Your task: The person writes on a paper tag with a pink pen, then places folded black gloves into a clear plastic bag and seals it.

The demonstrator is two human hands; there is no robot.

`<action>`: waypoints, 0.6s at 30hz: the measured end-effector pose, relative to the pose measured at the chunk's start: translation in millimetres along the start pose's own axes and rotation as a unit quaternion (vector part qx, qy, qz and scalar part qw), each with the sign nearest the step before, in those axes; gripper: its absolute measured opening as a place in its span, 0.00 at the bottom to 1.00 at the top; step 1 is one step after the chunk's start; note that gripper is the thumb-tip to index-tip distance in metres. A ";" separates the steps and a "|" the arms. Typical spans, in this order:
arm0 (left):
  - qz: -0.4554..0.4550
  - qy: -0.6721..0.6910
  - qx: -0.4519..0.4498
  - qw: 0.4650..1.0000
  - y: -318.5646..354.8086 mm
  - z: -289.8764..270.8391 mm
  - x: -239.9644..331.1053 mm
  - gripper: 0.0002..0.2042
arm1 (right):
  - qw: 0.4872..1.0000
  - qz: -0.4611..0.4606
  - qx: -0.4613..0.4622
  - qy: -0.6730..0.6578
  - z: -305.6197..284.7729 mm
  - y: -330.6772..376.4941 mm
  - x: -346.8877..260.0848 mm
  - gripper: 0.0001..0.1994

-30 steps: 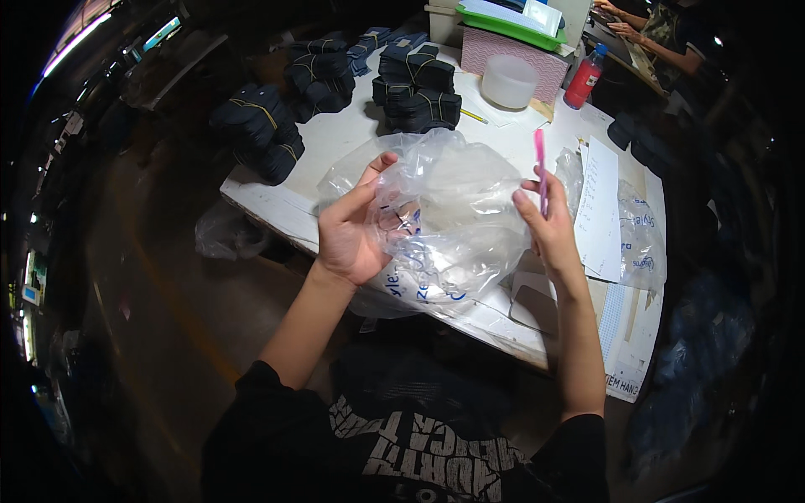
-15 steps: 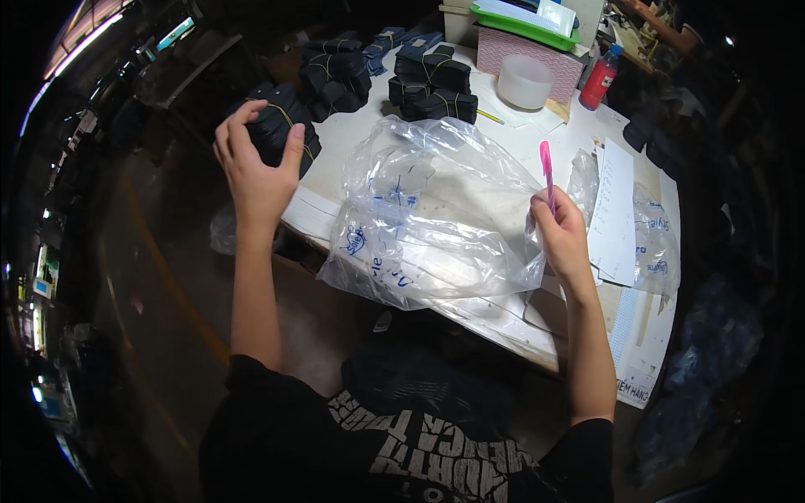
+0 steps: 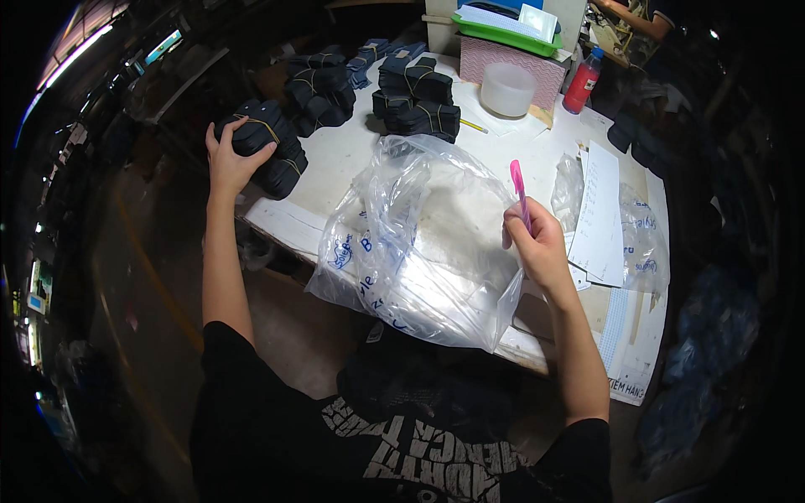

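My left hand (image 3: 232,168) grips the side of a rubber-banded bundle of black, flat, rounded pieces (image 3: 250,134), thumb and fingers around it. The bundle sits on top of another like it (image 3: 283,172) at the table's left edge. A pink pen (image 3: 517,178) stands upright in my right hand (image 3: 537,243), its fingers closed. That hand is also at the right edge of a clear plastic bag (image 3: 436,277) with blue print; whether it pinches the film is hard to make out. The bag lies spread and puffed over the table's front edge, its mouth wide.
More banded black bundles (image 3: 417,113) stand at the back of the white table (image 3: 335,180). Behind the bag are a translucent round tub (image 3: 508,90), a green tray (image 3: 507,33) on a pink box and a red bottle (image 3: 583,82). Written sheets (image 3: 597,214) lie at right.
My left hand has closed round the top black bundle, which now sits shifted on its stack. The bag's right side has dropped lower over the front edge. The whole view has shifted slightly.
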State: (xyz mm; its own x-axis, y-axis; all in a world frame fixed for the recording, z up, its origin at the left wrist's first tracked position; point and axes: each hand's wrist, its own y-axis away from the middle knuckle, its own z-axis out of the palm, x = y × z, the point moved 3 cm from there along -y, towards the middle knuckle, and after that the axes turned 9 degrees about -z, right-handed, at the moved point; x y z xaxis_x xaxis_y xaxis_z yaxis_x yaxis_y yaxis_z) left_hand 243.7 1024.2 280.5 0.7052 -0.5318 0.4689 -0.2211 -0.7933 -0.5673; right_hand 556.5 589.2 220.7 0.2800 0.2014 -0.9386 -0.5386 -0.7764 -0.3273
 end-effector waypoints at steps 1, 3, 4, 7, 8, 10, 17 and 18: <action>-0.017 -0.006 -0.003 1.000 -1.5 1.1 -1.0 0.43 | 1.000 0.002 0.002 0.003 -0.2 -0.1 0.9 0.06; -0.078 -0.031 -0.017 0.996 -4.5 3.4 -5.3 0.43 | 1.000 0.012 0.003 0.009 -0.3 -0.1 3.1 0.06; -0.087 0.010 -0.030 0.996 -5.0 4.2 -6.6 0.43 | 1.000 0.004 0.007 0.000 0.2 -0.1 3.4 0.06; -0.109 0.117 -0.051 0.986 -4.2 6.7 -8.5 0.42 | 1.000 -0.008 0.005 -0.020 1.1 0.1 4.4 0.06; -0.081 0.118 -0.026 0.989 -1.9 5.4 -7.0 0.39 | 1.000 -0.013 0.003 -0.020 1.1 0.4 4.9 0.06; -0.030 0.091 0.034 0.995 5.7 4.9 -0.9 0.35 | 0.999 -0.023 -0.002 -0.027 2.5 0.8 7.1 0.06; 0.097 0.008 0.155 0.983 15.2 -7.0 22.4 0.22 | 0.999 -0.026 -0.013 -0.043 -0.3 -0.5 21.1 0.07; 0.127 0.015 0.162 0.979 14.8 -8.9 24.3 0.21 | 0.998 -0.030 -0.017 -0.045 -0.5 -0.7 22.4 0.07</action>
State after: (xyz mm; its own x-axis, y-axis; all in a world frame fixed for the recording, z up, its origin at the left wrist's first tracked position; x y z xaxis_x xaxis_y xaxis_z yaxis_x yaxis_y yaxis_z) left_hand 251.6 996.9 289.5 0.6343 -0.7117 0.3019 -0.1583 -0.5018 -0.8504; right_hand 563.6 594.0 199.9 0.2370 0.3005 -0.9239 -0.4948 -0.7810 -0.3810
